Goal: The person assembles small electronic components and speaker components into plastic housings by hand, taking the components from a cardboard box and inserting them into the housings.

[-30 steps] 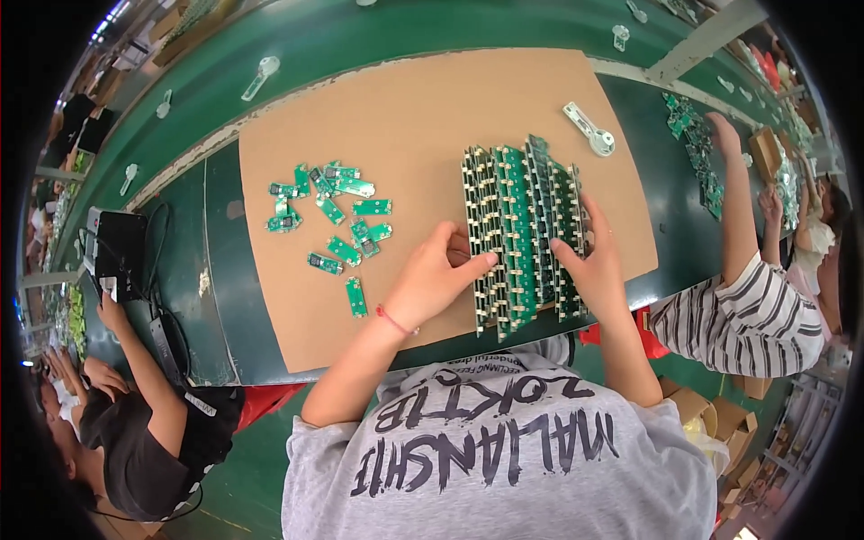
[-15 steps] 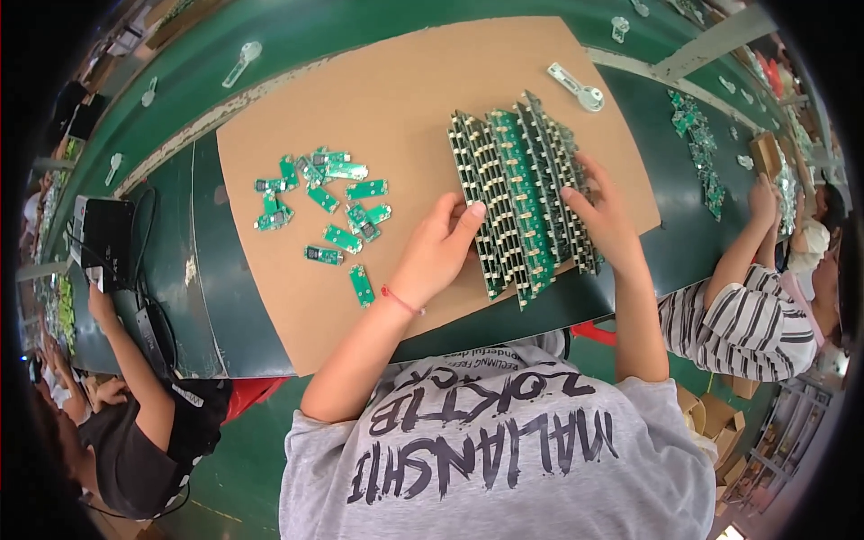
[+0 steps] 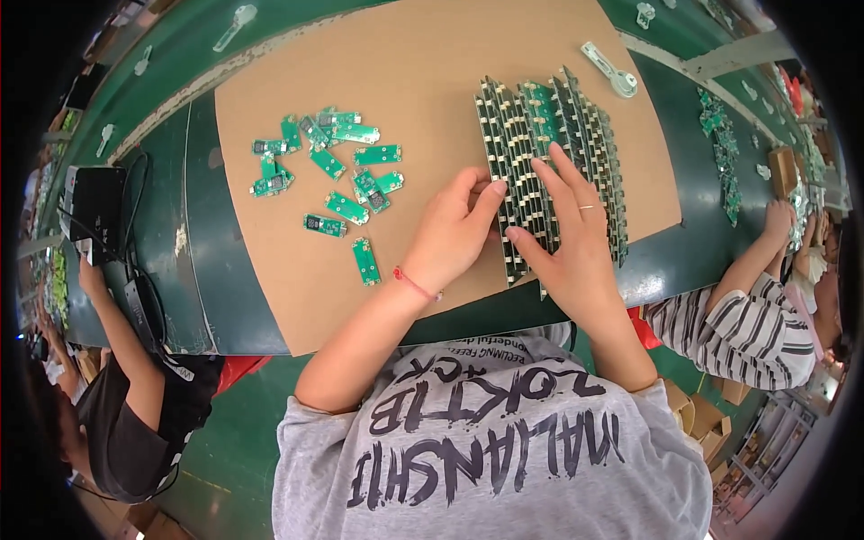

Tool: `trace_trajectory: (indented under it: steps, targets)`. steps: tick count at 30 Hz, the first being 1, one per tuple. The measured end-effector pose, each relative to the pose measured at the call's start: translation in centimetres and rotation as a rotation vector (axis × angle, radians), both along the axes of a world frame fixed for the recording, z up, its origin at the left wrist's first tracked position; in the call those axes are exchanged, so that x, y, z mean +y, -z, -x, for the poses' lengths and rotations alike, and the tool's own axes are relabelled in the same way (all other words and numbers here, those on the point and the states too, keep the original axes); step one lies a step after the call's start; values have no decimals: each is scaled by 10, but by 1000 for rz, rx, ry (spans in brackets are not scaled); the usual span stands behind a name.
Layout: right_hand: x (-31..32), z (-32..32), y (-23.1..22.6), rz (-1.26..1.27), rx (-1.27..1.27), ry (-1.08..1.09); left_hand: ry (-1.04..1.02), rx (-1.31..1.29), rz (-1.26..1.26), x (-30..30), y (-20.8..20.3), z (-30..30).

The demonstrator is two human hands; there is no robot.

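Observation:
A row of green circuit board panels (image 3: 589, 135) with pale connectors along their edges stands packed side by side on the brown cardboard sheet (image 3: 414, 63). Against the row's left side is my left hand (image 3: 450, 225), closed there with its thumb at the panel edges; some of its fingers are hidden. My right hand (image 3: 576, 243) lies over the near middle of the row, fingers spread and thumb apart, covering part of the panels. Its fingertips appear to touch the panel edges. Left of my hands, several small single circuit boards (image 3: 346, 207) lie scattered, some overlapping.
A white key-shaped plastic piece (image 3: 612, 70) lies beyond the row at right. A black box with cables (image 3: 94, 211) stands on the green table (image 3: 193, 315) at left. More boards (image 3: 720, 162) lie at far right. People sit on both sides, including a striped sleeve (image 3: 747, 333).
My right hand has moved left from the row's right side onto its middle. The panels stand more upright, showing less of a green face. The whole view has shifted slightly.

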State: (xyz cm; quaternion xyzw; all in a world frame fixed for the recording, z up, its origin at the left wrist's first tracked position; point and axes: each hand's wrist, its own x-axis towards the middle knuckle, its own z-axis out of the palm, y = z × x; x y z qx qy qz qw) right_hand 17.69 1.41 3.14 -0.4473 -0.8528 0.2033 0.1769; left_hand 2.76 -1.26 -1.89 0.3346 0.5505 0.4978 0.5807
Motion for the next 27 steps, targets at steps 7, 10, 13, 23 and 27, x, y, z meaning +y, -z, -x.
trace_trajectory:
  steps: [7, 10, 13, 23, 27]
  targets:
    - [3, -1, 1, 17, 30, -6, -10, 47, -24, -1, 6, 1]
    - [4, -3, 2, 28, 36, -15, -50, -17, 3, 0, -2, -3]
    - [4, -3, 0, 57, 39, -6, -4, 29, -23, -1, -2, 1]
    - [4, -7, 1, 58, 53, -8, -159, 1101, -310, -10, -14, 6]
    - [4, -8, 2, 55, 88, -27, -74, 699, -240, -3, -18, -7]
